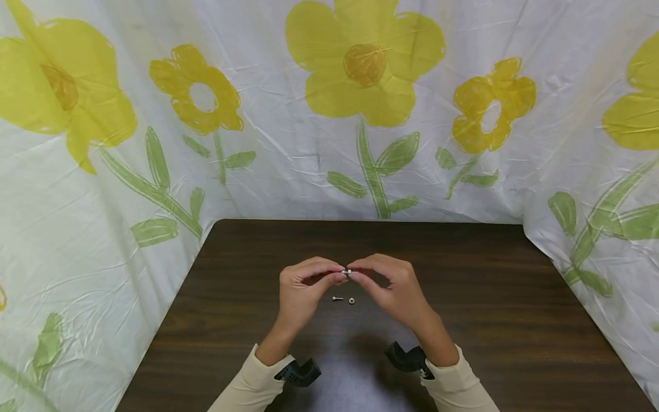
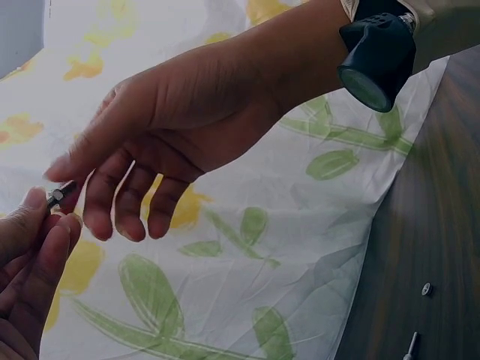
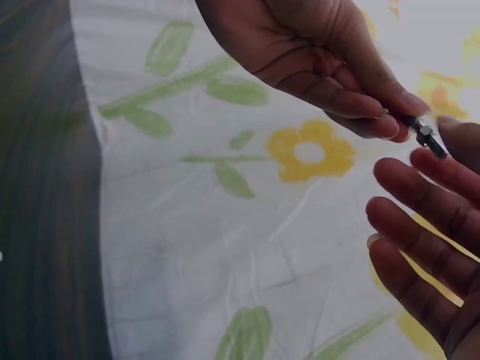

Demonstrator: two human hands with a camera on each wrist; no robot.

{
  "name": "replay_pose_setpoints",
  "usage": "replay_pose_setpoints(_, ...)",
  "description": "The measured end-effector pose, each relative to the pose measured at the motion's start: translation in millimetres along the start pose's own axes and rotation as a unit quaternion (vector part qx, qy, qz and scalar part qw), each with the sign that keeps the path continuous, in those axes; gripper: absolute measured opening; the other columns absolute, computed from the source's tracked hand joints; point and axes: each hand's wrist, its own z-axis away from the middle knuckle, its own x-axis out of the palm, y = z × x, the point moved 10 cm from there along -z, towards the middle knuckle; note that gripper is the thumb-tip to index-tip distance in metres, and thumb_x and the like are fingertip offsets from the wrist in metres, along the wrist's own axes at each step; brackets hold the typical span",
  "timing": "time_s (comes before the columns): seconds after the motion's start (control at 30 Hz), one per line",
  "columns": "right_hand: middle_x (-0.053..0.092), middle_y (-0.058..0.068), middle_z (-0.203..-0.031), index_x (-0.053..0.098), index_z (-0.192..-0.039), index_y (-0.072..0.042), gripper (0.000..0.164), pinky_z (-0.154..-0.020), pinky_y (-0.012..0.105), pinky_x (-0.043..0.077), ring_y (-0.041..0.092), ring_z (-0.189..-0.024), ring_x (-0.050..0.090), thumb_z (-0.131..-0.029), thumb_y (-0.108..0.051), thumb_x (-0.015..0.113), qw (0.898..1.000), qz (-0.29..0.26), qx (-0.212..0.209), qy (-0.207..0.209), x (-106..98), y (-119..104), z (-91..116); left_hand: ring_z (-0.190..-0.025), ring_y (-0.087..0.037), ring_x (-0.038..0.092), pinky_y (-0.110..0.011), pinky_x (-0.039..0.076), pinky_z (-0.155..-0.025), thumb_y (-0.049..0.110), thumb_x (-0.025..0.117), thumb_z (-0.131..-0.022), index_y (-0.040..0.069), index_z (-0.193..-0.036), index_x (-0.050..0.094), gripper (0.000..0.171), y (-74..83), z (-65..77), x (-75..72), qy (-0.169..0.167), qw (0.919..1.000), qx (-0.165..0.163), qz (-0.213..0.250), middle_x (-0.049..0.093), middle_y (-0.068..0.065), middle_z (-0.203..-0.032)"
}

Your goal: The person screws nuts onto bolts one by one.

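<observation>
Both hands meet over the table around a small metal bolt with a hex nut on its shank. My left hand pinches the bolt's head end between thumb and fingertips, which hide the head. From the other side, the thumb and index finger of my right hand pinch at the nut, while the dark threaded tip shows between them in the right wrist view. The right hand's other fingers spread out loosely. Below the hands on the table lie a second bolt and a loose nut, side by side.
The dark wood table reaches back to a white curtain printed with yellow flowers, which also hangs along both sides. Each wrist wears a black camera mount over a cream sleeve.
</observation>
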Motion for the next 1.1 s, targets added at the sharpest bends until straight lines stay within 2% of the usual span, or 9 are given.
replay_pose_setpoints(0.17, 0.075, 0.008, -0.099, 0.074, -0.107, -0.004, 0.031, -0.083, 0.026, 0.058, 0.020, -0.088, 0.073, -0.079, 0.007, 0.083, 1.000, -0.008, -0.008, 0.003, -0.4, -2.2, -0.5, -0.073, -0.020, 0.073, -0.036, 0.062, -0.064, -0.013, 0.076, -0.082, -0.006, -0.092, 0.076, 0.013, -0.4, 0.0, -0.1, -0.001, 1.0000, 0.000, 0.001, 0.073, -0.017, -0.086)
replay_pose_setpoints(0.23, 0.075, 0.006, -0.097, 0.075, -0.105, -0.005, 0.033, -0.081, 0.027, 0.058, 0.019, -0.087, 0.072, -0.077, 0.010, 0.083, 1.000, -0.006, -0.010, 0.003, -0.2, -2.4, -0.8, -0.073, -0.020, 0.073, -0.036, 0.062, -0.064, -0.013, 0.076, -0.081, -0.006, -0.092, 0.076, 0.013, 0.0, -0.2, 0.2, -0.002, 1.0000, 0.002, 0.002, 0.073, -0.017, -0.085)
replay_pose_setpoints(0.43, 0.075, 0.003, -0.094, 0.075, -0.102, -0.007, 0.017, -0.078, 0.028, 0.058, 0.015, -0.085, 0.072, -0.087, 0.000, 0.078, 1.000, 0.006, 0.004, -0.004, 1.0, 1.0, -0.7, -0.072, -0.020, 0.072, -0.037, 0.062, -0.063, -0.013, 0.076, -0.082, -0.006, -0.092, 0.076, 0.012, 0.8, -0.5, 1.0, -0.003, 1.0000, 0.004, 0.004, 0.073, -0.017, -0.085)
replay_pose_setpoints(0.5, 0.075, 0.004, -0.096, 0.075, -0.104, -0.006, 0.019, -0.079, 0.025, 0.058, 0.016, -0.086, 0.072, -0.086, 0.000, 0.079, 1.000, 0.002, 0.009, -0.003, 0.9, 2.1, -0.2, -0.073, -0.020, 0.072, -0.036, 0.062, -0.063, -0.013, 0.076, -0.082, -0.006, -0.092, 0.076, 0.012, 0.9, -0.5, 0.6, -0.002, 1.0000, 0.004, 0.003, 0.073, -0.017, -0.085)
replay_pose_setpoints(0.67, 0.075, 0.008, -0.097, 0.075, -0.106, -0.004, 0.038, -0.081, 0.026, 0.058, 0.020, -0.087, 0.073, -0.073, 0.013, 0.084, 1.000, -0.019, -0.005, 0.005, -0.1, -1.6, -1.1, -0.074, -0.020, 0.072, -0.036, 0.062, -0.064, -0.014, 0.076, -0.082, -0.006, -0.092, 0.076, 0.013, 0.6, -0.4, 0.5, -0.002, 1.0000, 0.003, 0.006, 0.072, -0.018, -0.085)
replay_pose_setpoints(0.73, 0.075, 0.008, -0.096, 0.075, -0.106, -0.004, 0.040, -0.079, 0.028, 0.059, 0.020, -0.086, 0.073, -0.072, 0.015, 0.083, 1.000, -0.022, -0.013, 0.007, -0.1, -3.7, -2.0, -0.074, -0.020, 0.072, -0.036, 0.062, -0.064, -0.014, 0.075, -0.082, -0.007, -0.092, 0.076, 0.013, 0.6, -0.3, 1.2, -0.004, 0.9999, 0.003, 0.009, 0.072, -0.018, -0.085)
replay_pose_setpoints(0.87, 0.075, 0.006, -0.095, 0.076, -0.104, -0.006, 0.032, -0.077, 0.031, 0.059, 0.018, -0.085, 0.072, -0.078, 0.011, 0.081, 1.000, -0.015, -0.006, 0.004, 0.7, -3.3, -2.4, -0.074, -0.020, 0.073, -0.037, 0.062, -0.064, -0.014, 0.075, -0.082, -0.006, -0.092, 0.076, 0.013, 0.4, 0.0, 1.8, -0.005, 0.9999, 0.002, 0.011, 0.073, -0.018, -0.086)
replay_pose_setpoints(1.0, 0.075, 0.002, -0.093, 0.076, -0.101, -0.007, 0.015, -0.076, 0.027, 0.058, 0.014, -0.083, 0.071, -0.089, 0.000, 0.077, 1.000, -0.001, 0.028, -0.011, 3.3, 3.1, -1.0, -0.074, -0.020, 0.073, -0.037, 0.062, -0.064, -0.014, 0.075, -0.083, -0.006, -0.093, 0.076, 0.012, 0.2, 0.0, 2.1, -0.005, 0.9999, 0.001, 0.012, 0.073, -0.018, -0.086)
replay_pose_setpoints(1.1, 0.074, 0.001, -0.091, 0.075, -0.099, -0.008, 0.008, -0.077, 0.023, 0.057, 0.013, -0.082, 0.070, -0.093, -0.002, 0.073, 0.998, 0.004, 0.054, -0.018, 4.1, 8.7, 1.1, -0.073, -0.020, 0.073, -0.037, 0.062, -0.064, -0.014, 0.075, -0.083, -0.006, -0.092, 0.076, 0.012, -0.8, 0.4, 2.0, -0.004, 0.9999, -0.001, 0.012, 0.073, -0.018, -0.085)
